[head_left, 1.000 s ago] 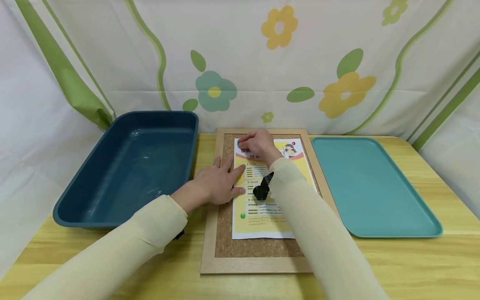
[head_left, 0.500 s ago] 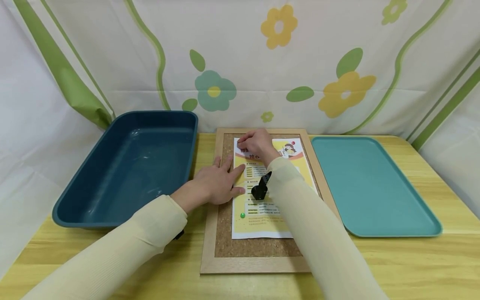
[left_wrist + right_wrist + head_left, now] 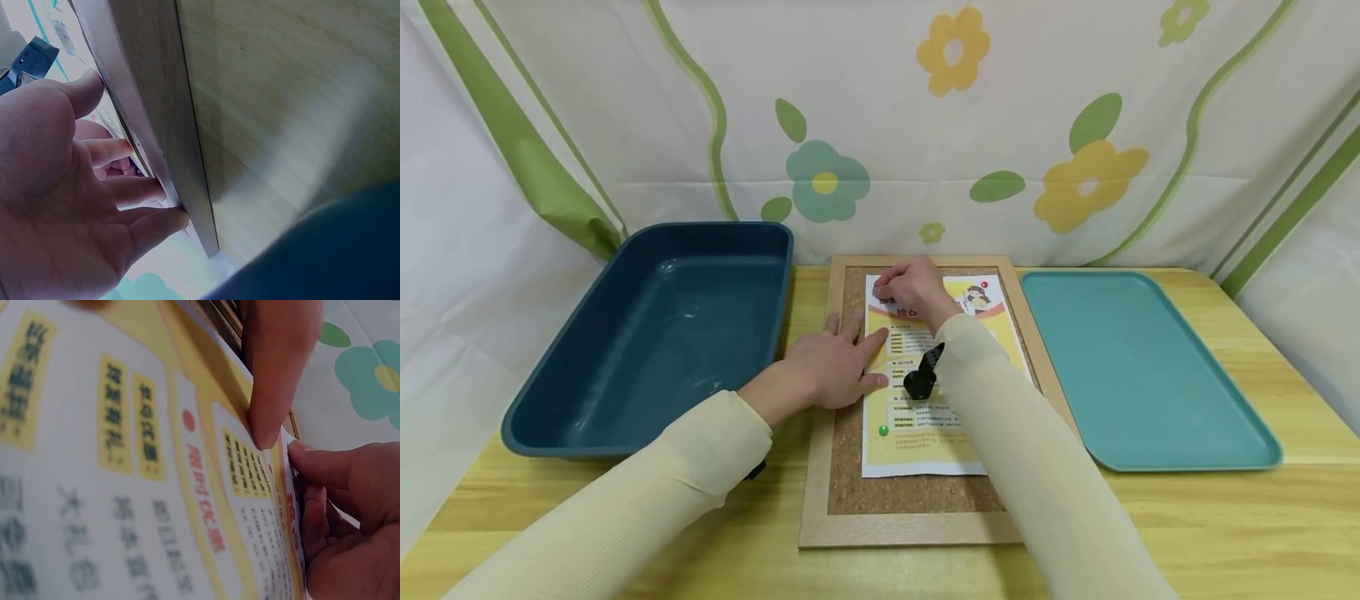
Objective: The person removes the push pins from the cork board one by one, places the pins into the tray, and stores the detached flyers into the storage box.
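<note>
A yellow and white printed poster (image 3: pixel 917 454) lies on a wood-framed cork board (image 3: pixel 917 529). My left hand (image 3: pixel 831 364) rests with spread fingers over the board's left frame and the poster's left edge. At the poster's top left corner my right hand (image 3: pixel 917 287) pinches a small dark push pin, almost wholly covered by the fingers. The right wrist view shows the right hand (image 3: pixel 356 519) with thumb and fingers together against the paper. A red push pin (image 3: pixel 984 285) sits in the top right corner, and a green push pin (image 3: pixel 883 431) near the lower left.
Left of the board stands a deep dark blue tub (image 3: pixel 662 350). A flat teal tray (image 3: pixel 1150 375) lies to its right. Both rest on a wood-grain table (image 3: pixel 1195 533), with a flowered curtain (image 3: pixel 887 108) hanging behind. The right forearm covers the poster's lower right part.
Both hands keep nearly the same places on the board and poster. The head view has shifted very slightly.
</note>
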Motion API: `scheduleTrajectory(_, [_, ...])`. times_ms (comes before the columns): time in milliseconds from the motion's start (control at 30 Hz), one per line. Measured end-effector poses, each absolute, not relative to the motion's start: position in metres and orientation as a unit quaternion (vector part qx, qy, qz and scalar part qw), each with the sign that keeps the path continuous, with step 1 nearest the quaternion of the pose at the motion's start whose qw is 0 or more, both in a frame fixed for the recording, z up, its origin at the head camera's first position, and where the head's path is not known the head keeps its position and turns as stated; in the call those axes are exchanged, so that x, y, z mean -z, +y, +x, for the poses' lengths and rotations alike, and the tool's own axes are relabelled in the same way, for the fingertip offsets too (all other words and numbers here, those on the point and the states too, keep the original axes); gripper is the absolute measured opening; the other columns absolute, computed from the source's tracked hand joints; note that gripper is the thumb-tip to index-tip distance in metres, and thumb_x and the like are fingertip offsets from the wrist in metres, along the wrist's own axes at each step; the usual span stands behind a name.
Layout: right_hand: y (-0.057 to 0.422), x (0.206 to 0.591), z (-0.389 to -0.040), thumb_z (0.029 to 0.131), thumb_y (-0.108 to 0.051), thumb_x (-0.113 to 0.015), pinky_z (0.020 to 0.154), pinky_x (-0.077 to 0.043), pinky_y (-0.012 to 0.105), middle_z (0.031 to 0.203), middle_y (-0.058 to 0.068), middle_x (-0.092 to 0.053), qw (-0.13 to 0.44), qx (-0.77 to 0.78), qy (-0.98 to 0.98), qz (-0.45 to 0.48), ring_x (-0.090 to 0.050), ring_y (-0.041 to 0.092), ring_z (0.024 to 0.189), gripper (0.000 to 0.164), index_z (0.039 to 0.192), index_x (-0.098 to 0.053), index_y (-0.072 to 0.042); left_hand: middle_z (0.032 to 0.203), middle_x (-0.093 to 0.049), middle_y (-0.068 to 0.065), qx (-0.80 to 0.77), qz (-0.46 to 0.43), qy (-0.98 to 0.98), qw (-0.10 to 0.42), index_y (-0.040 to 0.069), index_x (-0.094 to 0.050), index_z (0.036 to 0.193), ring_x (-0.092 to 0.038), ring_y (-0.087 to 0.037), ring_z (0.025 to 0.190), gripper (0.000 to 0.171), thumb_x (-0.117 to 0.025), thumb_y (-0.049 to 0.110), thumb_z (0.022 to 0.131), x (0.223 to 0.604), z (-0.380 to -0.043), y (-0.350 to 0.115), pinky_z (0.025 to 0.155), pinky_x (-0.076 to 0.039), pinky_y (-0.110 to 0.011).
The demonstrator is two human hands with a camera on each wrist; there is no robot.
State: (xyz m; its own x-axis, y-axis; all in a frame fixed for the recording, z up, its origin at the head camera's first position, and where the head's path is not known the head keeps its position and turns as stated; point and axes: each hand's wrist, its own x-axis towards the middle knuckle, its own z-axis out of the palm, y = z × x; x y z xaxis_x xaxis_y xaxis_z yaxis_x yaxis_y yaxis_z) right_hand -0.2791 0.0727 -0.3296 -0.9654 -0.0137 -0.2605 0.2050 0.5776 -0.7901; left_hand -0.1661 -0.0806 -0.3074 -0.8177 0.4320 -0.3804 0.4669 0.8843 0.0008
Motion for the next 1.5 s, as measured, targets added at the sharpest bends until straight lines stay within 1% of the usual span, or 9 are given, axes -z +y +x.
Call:
scheduleTrajectory(200, [0.073, 0.328, -0.279, 0.099, -0.021, -0.078, 0.105, -0.045, 0.04, 0.123, 0.006, -0.073, 0.136, 0.457, 0.878, 0.046, -0.061, 0.022, 0.111, 0.009, 0.102, -0.082, -0.014, 0.18, -0.006, -0.018, 0.047, 0.235, 0.952, 0.189, 0.025, -0.018, 0.173, -0.016, -0.052, 0.162, 0.075, -0.04, 0.06, 0.111, 0.307, -0.166, -0.082, 0.123, -0.039, -0.059])
scheduleTrajectory(433, [0.074, 0.326, -0.28, 0.101, -0.019, -0.075, 0.104, -0.045, 0.038, 0.124, 0.007, -0.071, 0.152, 0.465, 0.872, 0.032, -0.06, 0.022, 0.109, 0.01, 0.104, -0.08, -0.012, 0.18, -0.006, -0.018, 0.047, 0.231, 0.953, 0.191, 0.026, -0.017, 0.173, -0.016, -0.052, 0.162, 0.074, -0.04, 0.06, 0.111, 0.307, -0.166, -0.083, 0.123, -0.038, -0.058])
scheduleTrajectory(700, [0.078, 0.329, -0.281, 0.102, -0.02, -0.073, 0.1, -0.046, 0.037, 0.126, 0.008, -0.07, 0.149, 0.471, 0.869, 0.023, -0.06, 0.021, 0.105, 0.012, 0.105, -0.079, -0.01, 0.18, -0.006, -0.018, 0.043, 0.232, 0.953, 0.191, 0.026, -0.017, 0.173, -0.016, -0.052, 0.162, 0.075, -0.04, 0.06, 0.111, 0.308, -0.166, -0.083, 0.122, -0.04, -0.059])
scheduleTrajectory(800, [0.079, 0.33, -0.279, 0.104, -0.021, -0.07, 0.103, -0.046, 0.038, 0.13, 0.008, -0.068, 0.152, 0.473, 0.868, 0.023, -0.059, 0.022, 0.109, 0.013, 0.108, -0.078, -0.011, 0.18, -0.006, -0.018, 0.044, 0.232, 0.953, 0.192, 0.026, -0.017, 0.173, -0.016, -0.052, 0.162, 0.075, -0.04, 0.061, 0.111, 0.308, -0.166, -0.083, 0.122, -0.04, -0.059])
scheduleTrajectory(933, [0.082, 0.33, -0.277, 0.106, -0.021, -0.066, 0.11, -0.045, 0.042, 0.138, 0.008, -0.065, 0.155, 0.473, 0.867, 0.018, -0.058, 0.024, 0.119, 0.016, 0.111, -0.075, -0.009, 0.18, -0.005, -0.017, 0.046, 0.235, 0.951, 0.194, 0.027, -0.017, 0.173, -0.016, -0.051, 0.162, 0.075, -0.039, 0.062, 0.11, 0.309, -0.166, -0.082, 0.12, -0.042, -0.058])
scheduleTrajectory(1033, [0.085, 0.33, -0.275, 0.107, -0.021, -0.065, 0.113, -0.045, 0.044, 0.14, 0.009, -0.065, 0.156, 0.479, 0.864, 0.012, -0.059, 0.026, 0.123, 0.018, 0.114, -0.075, -0.008, 0.18, -0.005, -0.017, 0.048, 0.235, 0.951, 0.196, 0.027, -0.016, 0.173, -0.015, -0.051, 0.163, 0.075, -0.038, 0.062, 0.11, 0.309, -0.166, -0.081, 0.118, -0.045, -0.058])
scheduleTrajectory(1167, [0.087, 0.33, -0.275, 0.108, -0.022, -0.064, 0.109, -0.048, 0.044, 0.139, 0.009, -0.066, 0.156, 0.49, 0.858, 0.01, -0.061, 0.026, 0.12, 0.021, 0.118, -0.075, -0.007, 0.18, -0.004, -0.017, 0.048, 0.234, 0.951, 0.197, 0.028, -0.015, 0.173, -0.014, -0.051, 0.163, 0.074, -0.037, 0.062, 0.111, 0.308, -0.166, -0.081, 0.116, -0.047, -0.057])
scheduleTrajectory(1367, [0.088, 0.332, -0.273, 0.108, -0.02, -0.063, 0.104, -0.048, 0.043, 0.132, 0.01, -0.066, 0.153, 0.501, 0.852, 0.008, -0.061, 0.024, 0.111, 0.019, 0.114, -0.074, -0.006, 0.18, -0.005, -0.017, 0.048, 0.234, 0.951, 0.195, 0.028, -0.016, 0.173, -0.014, -0.051, 0.163, 0.074, -0.038, 0.062, 0.111, 0.307, -0.166, -0.08, 0.12, -0.043, -0.058])
scheduleTrajectory(1500, [0.087, 0.331, -0.273, 0.107, -0.019, -0.063, 0.102, -0.048, 0.042, 0.125, 0.01, -0.067, 0.155, 0.505, 0.849, 0.011, -0.061, 0.023, 0.107, 0.017, 0.112, -0.074, -0.007, 0.18, -0.005, -0.017, 0.046, 0.232, 0.952, 0.196, 0.027, -0.016, 0.173, -0.013, -0.051, 0.163, 0.074, -0.038, 0.062, 0.111, 0.307, -0.166, -0.081, 0.12, -0.042, -0.059])
